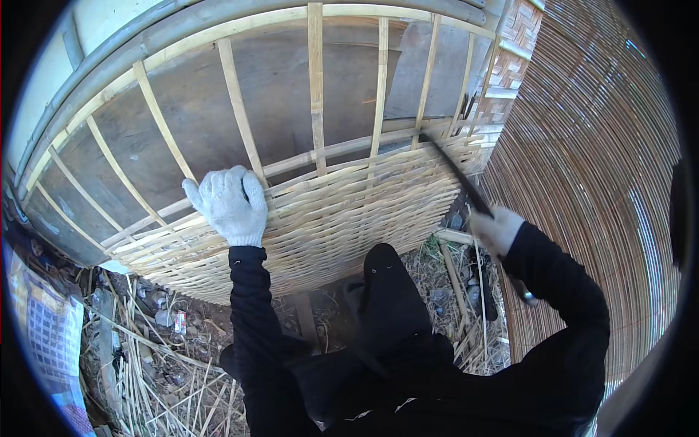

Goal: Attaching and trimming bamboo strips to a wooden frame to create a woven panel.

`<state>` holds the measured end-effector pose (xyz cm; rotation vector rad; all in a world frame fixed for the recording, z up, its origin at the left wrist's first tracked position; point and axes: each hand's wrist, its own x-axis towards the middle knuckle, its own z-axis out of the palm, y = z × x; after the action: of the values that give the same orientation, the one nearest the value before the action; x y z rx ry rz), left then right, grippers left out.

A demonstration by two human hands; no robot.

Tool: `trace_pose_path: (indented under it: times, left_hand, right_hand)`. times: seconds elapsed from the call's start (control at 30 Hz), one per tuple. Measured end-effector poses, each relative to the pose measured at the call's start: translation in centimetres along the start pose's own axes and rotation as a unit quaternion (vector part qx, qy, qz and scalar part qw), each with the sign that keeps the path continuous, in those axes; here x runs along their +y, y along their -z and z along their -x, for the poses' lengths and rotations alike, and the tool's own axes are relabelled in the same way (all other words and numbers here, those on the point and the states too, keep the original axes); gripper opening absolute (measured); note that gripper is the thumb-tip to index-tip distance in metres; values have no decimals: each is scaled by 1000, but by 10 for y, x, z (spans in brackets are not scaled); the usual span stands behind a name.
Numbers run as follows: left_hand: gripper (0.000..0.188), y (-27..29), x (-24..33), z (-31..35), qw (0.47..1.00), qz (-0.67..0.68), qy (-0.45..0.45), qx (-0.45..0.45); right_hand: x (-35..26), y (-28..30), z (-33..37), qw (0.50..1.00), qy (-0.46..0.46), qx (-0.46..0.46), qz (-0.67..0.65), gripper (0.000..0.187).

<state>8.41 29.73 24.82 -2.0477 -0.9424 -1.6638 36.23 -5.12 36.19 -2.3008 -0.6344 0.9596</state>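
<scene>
Woven bamboo panel [342, 215] before the knee [384, 269] — left grip [231, 205] curled over its upper edge, right grip [498, 229] closed round dark blade-like tool [461, 175]; a glancing stroke could split strips

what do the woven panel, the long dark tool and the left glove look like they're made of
Panel: probably split bamboo, raw and matte; pale, flat strips weave around slats. Tool: perhaps metal, from its thin, dark, bladelike shape, but blur hides the finish. Glove: seemingly knitted cotton or similar yarn, off-white and unshiny, with a ribbed-looking cuff.
</scene>
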Motion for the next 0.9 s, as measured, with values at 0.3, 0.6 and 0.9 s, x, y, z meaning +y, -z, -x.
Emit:
trace_pose_path:
  times: [0.3, 0.6, 0.9]
  left_hand:
    - [14, 2, 1, 1, 1000, 1, 2, -1]
    - [9, 2, 3, 7, 1000, -5, -1, -13]
    - [13, 4, -2, 7, 999, 5, 7, -33]
  right_hand:
    - [16, -21, -15, 990, 27, 45, -134, 27]
    - [22, -37, -28, 982, 144, 22, -118, 30]
    - [27, -44, -44, 995, 26, -69, -61, 31]
